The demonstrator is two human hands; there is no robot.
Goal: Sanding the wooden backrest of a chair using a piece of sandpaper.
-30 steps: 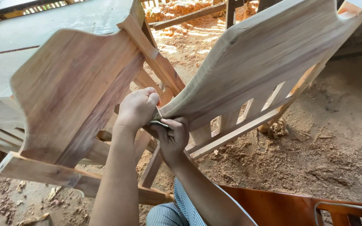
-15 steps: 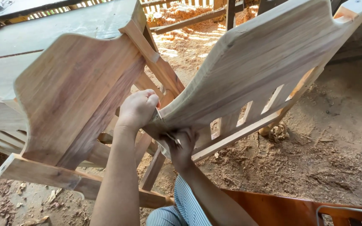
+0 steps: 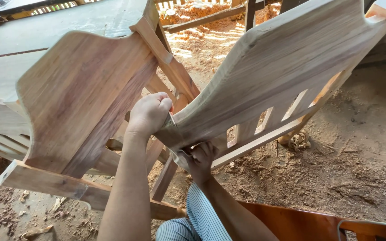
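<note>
left hand [image 3: 149,114] clenched on the scraper blade [image 3: 171,121], right hand [image 3: 200,160] grasping its other end under the pale chair seat [image 3: 273,76] at 12 o'clock; likely best with even pressure along the edge

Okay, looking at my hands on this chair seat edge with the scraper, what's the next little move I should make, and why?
Probably draw the thin scraper blade another short stroke along the lower edge of the pale chair seat. The left hand and right hand grip it at that corner, pressed against the wood, and the floor below shows shavings.
</note>
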